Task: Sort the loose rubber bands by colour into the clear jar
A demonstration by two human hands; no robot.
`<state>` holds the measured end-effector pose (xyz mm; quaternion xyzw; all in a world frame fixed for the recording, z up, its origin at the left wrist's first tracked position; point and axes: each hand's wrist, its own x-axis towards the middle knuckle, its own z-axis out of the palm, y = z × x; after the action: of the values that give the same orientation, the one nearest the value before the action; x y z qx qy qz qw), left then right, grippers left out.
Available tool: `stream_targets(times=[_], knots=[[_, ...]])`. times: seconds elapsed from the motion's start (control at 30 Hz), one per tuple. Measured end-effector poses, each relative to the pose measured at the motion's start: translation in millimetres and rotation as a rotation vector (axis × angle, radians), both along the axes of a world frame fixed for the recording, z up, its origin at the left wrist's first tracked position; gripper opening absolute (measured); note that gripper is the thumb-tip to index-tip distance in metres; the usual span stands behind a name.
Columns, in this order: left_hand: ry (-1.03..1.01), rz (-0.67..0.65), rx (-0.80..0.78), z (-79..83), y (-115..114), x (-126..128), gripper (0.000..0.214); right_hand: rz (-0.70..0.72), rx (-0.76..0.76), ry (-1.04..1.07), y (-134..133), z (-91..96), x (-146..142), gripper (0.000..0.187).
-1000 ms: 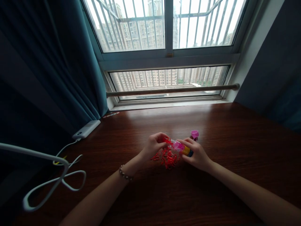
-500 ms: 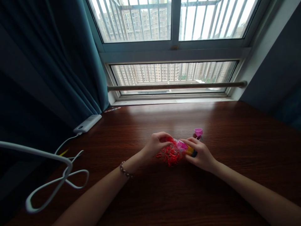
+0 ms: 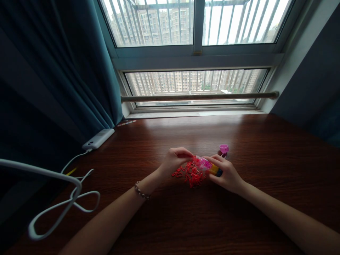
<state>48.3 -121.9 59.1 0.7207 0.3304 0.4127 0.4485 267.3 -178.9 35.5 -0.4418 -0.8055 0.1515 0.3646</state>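
Note:
My right hand (image 3: 228, 174) is closed round a clear bottle (image 3: 206, 165) that lies tilted, its mouth towards the left. Bands of red, pink, yellow and dark small pieces show through its wall. At the mouth, my left hand (image 3: 174, 161) pinches with thumb and forefinger at some red loops; the exact grip is partly hidden. A loose heap of small red loops (image 3: 193, 175) lies on the table below the mouth, between both hands. Behind my right hand stands a small pink cap (image 3: 224, 148), with something dark beneath it.
The brown wooden table (image 3: 170, 216) reaches to a window with a rail (image 3: 199, 97). At the left are a blue curtain (image 3: 79, 71), a white power strip (image 3: 98, 139) and a looped white cable (image 3: 53, 170). A small strip (image 3: 126, 123) lies at the back left.
My left hand has moved slightly left, its fingers drawn closer together at the bottle's mouth. More red loops lie at the heap's left side. My right hand and the bottle have barely moved.

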Motion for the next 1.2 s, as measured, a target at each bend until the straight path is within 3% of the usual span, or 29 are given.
stream_targets(times=[0.27, 0.5, 0.77, 1.03, 1.2], knots=[[0.111, 0.082, 0.257, -4.0, -6, 2, 0.011, 0.04, 0.022, 0.02, -3, 1.8, -1, 0.05], [0.007, 0.149, 0.116, -6.4, -12, 7, 0.016, -0.012, 0.004, 0.027, -3, 1.9, -2, 0.049], [-0.222, 0.049, -0.011, -0.7, -16, 7, 0.021, -0.042, 0.004, 0.073, -1, 1.6, -3, 0.043], [-0.05, -0.065, 0.244, -2.7, -21, -1, 0.029, -0.054, -0.008, 0.089, -1, 1.1, -2, 0.041], [-0.062, -0.132, 0.263, -3.2, -18, -1, 0.031, -0.041, -0.005, 0.096, -1, 1.3, -2, 0.042]])
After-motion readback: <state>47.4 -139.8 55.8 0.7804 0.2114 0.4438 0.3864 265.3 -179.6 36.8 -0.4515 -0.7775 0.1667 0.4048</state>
